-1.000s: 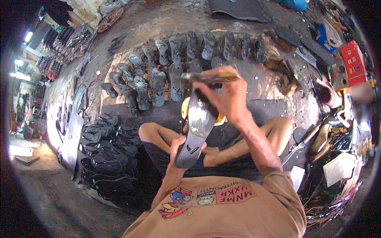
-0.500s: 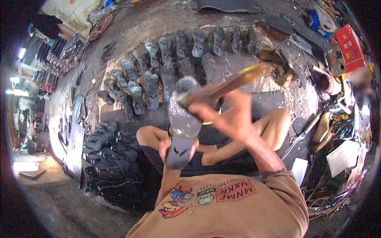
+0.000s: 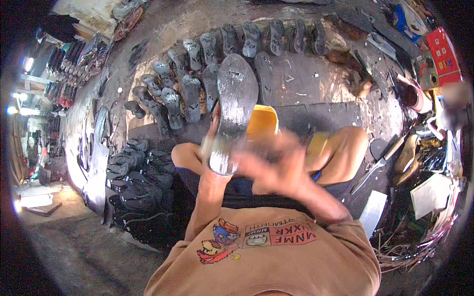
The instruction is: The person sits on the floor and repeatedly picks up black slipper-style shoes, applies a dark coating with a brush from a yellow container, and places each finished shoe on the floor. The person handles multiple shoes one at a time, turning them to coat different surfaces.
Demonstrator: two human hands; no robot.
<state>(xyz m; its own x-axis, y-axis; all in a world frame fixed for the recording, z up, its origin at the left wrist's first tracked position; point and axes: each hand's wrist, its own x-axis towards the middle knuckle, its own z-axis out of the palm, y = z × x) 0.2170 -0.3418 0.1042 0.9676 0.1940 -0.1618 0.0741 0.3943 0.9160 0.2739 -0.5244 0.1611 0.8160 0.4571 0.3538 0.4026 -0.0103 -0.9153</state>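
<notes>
My left hand (image 3: pixel 214 129) grips a dark shoe sole (image 3: pixel 237 91) by its left edge, holding it up with its long side pointing away from me. A wet-looking gloss covers the sole's upper face. Smeared by motion, my right hand (image 3: pixel 281 163) is closed on a brush, whose yellow handle end (image 3: pixel 320 143) sticks out to the right. The brush's working end is at the sole's near end, too blurred to make out clearly. Behind my right hand, a yellow container (image 3: pixel 264 120) stands between my legs, partly hidden by the sole.
Several dark soles (image 3: pixel 191 96) lie in curved rows on the ground ahead. A heap of black sandals (image 3: pixel 140 180) is at my left. To the right are a knife (image 3: pixel 377 165), a white sheet (image 3: pixel 374 213), a pinkish can (image 3: pixel 417 98) and a red box (image 3: pixel 443 54).
The brush has moved from the sole's far half to its near end, which has turned from dull to glossy. My left hand has shifted from the near end to the left edge.
</notes>
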